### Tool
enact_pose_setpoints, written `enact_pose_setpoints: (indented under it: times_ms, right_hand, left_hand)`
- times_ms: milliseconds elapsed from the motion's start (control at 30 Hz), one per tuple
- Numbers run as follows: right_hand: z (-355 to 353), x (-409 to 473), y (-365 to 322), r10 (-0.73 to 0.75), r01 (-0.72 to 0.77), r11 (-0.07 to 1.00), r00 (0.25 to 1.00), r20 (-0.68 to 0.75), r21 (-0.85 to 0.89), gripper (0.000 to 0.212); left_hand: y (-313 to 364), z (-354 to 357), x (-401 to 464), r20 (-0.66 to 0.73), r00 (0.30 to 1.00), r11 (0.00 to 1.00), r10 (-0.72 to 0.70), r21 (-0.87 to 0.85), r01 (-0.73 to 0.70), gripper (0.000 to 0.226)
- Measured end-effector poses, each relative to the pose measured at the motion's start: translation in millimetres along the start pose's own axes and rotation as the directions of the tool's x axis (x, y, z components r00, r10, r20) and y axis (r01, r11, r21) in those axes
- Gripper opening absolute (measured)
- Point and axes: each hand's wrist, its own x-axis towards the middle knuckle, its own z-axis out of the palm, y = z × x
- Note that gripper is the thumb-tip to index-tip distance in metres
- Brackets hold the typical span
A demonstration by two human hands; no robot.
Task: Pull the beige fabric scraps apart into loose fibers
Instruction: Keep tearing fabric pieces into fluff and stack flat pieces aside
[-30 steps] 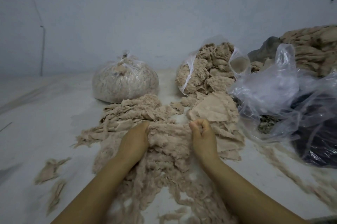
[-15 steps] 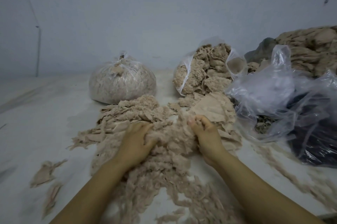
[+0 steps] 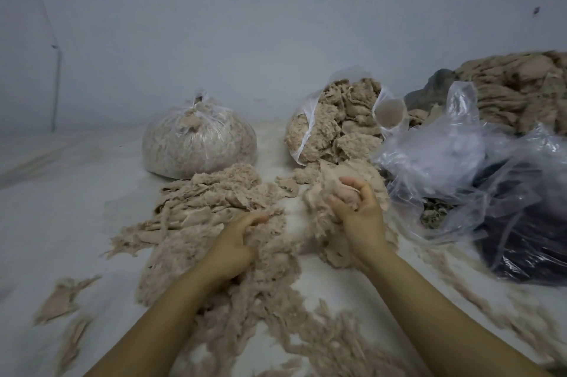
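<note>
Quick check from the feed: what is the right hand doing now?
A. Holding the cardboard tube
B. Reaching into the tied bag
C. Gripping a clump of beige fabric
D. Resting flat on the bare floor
C: the right hand has its fingers curled round a clump of beige fabric, lifted apart from the pile the left hand grips.

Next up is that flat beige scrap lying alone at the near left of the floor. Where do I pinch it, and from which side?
Pinch the flat beige scrap at its ragged far-right tip, coming from the right with the left hand. That frayed corner tapers away from the body, probably giving the fingers an edge to pinch; the rest lies flat against the floor.
</note>
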Motion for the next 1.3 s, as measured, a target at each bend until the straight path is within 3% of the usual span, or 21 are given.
enact_pose_setpoints:
  times_ms: [33, 67, 100, 133, 200, 300, 367, 400, 467, 533, 600, 633, 700, 733, 800, 867, 900, 1000, 1067, 1133, 1300]
  right_hand:
    - [3.1, -3.7, 0.1, -0.023, 0.023, 1.0, 0.999, 0.044, 0.009, 0.032]
    - [6.6, -7.8, 0.2, -0.035, 0.033, 0.999, 0.995, 0.09, 0.026, 0.035]
    - [9.2, -10.8, 1.5, -0.05, 0.046, 0.998, 0.989, 0.141, 0.034, 0.037]
    - [11.7, -13.7, 1.9, -0.072, 0.068, 0.997, 0.979, 0.191, 0.03, 0.04]
    - [14.6, -19.6, 6.0, -0.143, 0.152, 0.988, 0.94, 0.31, -0.003, 0.045]
    - [13.5, -30.2, 14.1, -0.253, 0.366, 0.922, 0.814, 0.523, -0.123, 0.052]
    - [5.1, -36.3, 21.5, -0.262, 0.463, 0.86, 0.762, 0.592, -0.215, 0.048]
    - [-2.2, -36.8, 26.7, -0.256, 0.469, 0.846, 0.775, 0.578, -0.255, 0.044]
    - [-16.6, -35.9, 37.8, -0.159, 0.29, 0.915, 0.898, 0.411, -0.281, 0.047]
    - [-20.6, -35.0, 42.8, 0.048, -0.029, 0.995, 0.979, 0.196, -0.099, 0.041]
    - [-13.9, -38.2, 40.8, 0.343, -0.361, 0.929, 0.922, 0.181, 0.08, 0.008]
    - [-8.4, -39.6, 37.5, 0.477, -0.519, 0.845, 0.841, 0.256, 0.129, 0.015]
    - [0.5, -43.9, 33.4, 0.59, -0.702, 0.695, 0.681, 0.434, 0.157, 0.043]
    - [6.0, -46.4, 29.7, 0.584, -0.725, 0.664, 0.655, 0.48, 0.182, 0.045]
    - [12.5, -48.6, 25.9, 0.558, -0.691, 0.671, 0.709, 0.43, 0.268, 0.044]
    - [13.0, -46.1, 25.7, 0.485, -0.55, 0.774, 0.834, 0.264, 0.314, 0.038]
    - [11.6, -44.5, 26.0, 0.428, -0.478, 0.818, 0.878, 0.216, 0.319, 0.033]
    - [8.3, -40.7, 23.4, 0.346, -0.359, 0.885, 0.933, 0.098, 0.297, 0.02]
    - [7.7, -37.3, 25.5, 0.303, -0.294, 0.931, 0.953, -0.012, 0.218, 0.023]
    - [6.7, -34.3, 28.0, 0.244, -0.227, 0.958, 0.967, -0.08, 0.172, 0.028]
    - [-15.8, -15.2, 30.7, 0.192, -0.182, 0.981, 0.968, -0.161, 0.074, 0.025]
  left_hand:
    - [8.7, -1.2, 1.2, 0.003, 0.999, 0.967, -0.044, -0.252, 0.043, 0.045]
    - [15.8, -3.1, 2.8, 0.05, 0.994, 0.845, -0.101, -0.522, 0.112, 0.045]
    - [23.3, -4.9, 3.8, 0.159, 0.975, 0.654, -0.158, -0.723, 0.224, 0.049]
    - [30.3, -5.8, 3.7, 0.294, 0.932, 0.508, -0.212, -0.781, 0.362, 0.056]
    - [40.2, -2.0, 0.6, 0.466, 0.829, 0.469, -0.308, -0.684, 0.559, 0.062]
    - [44.7, 17.9, 1.6, 0.342, 0.876, 0.361, -0.34, -0.813, 0.458, 0.016]
    - [45.0, 22.9, 4.7, 0.143, 0.887, 0.317, -0.438, -0.899, 0.302, 0.014]
    - [43.0, 21.7, 6.6, 0.065, 0.882, 0.304, -0.467, -0.925, 0.229, 0.015]
    - [40.7, 18.7, 6.2, 0.005, 0.88, 0.26, -0.476, -0.954, 0.146, 0.024]
    - [43.3, 18.8, 3.7, 0.027, 0.895, 0.213, -0.445, -0.968, 0.135, 0.034]
    - [51.3, 26.6, -1.9, 0.068, 0.914, 0.142, -0.399, -0.981, 0.135, 0.041]
    - [55.6, 32.1, -5.0, 0.08, 0.926, 0.11, -0.37, -0.986, 0.129, 0.047]
    - [58.7, 42.0, -9.1, 0.08, 0.942, 0.103, -0.325, -0.987, 0.119, 0.061]
    - [58.7, 45.0, -10.5, 0.078, 0.949, 0.109, -0.304, -0.987, 0.116, 0.066]
    - [57.6, 45.8, -11.9, 0.062, 0.965, 0.087, -0.255, -0.992, 0.087, 0.063]
    - [57.9, 42.9, -12.2, 0.046, 0.968, 0.064, -0.246, -0.996, 0.064, 0.035]
    - [56.9, 41.6, -12.1, 0.032, 0.96, 0.112, -0.277, -0.992, 0.066, 0.023]
    - [46.2, 43.8, -10.9, -0.083, 0.901, 0.476, -0.425, -0.867, 0.144, 0.014]
    - [40.3, 46.1, -11.0, -0.163, 0.879, 0.609, -0.449, -0.775, 0.168, 0.013]
    - [38.0, 46.2, -10.8, -0.176, 0.867, 0.604, -0.466, -0.779, 0.167, 0.011]
    - [29.3, 30.5, -12.7, -0.12, 0.814, 0.328, -0.569, -0.94, 0.091, 0.016]
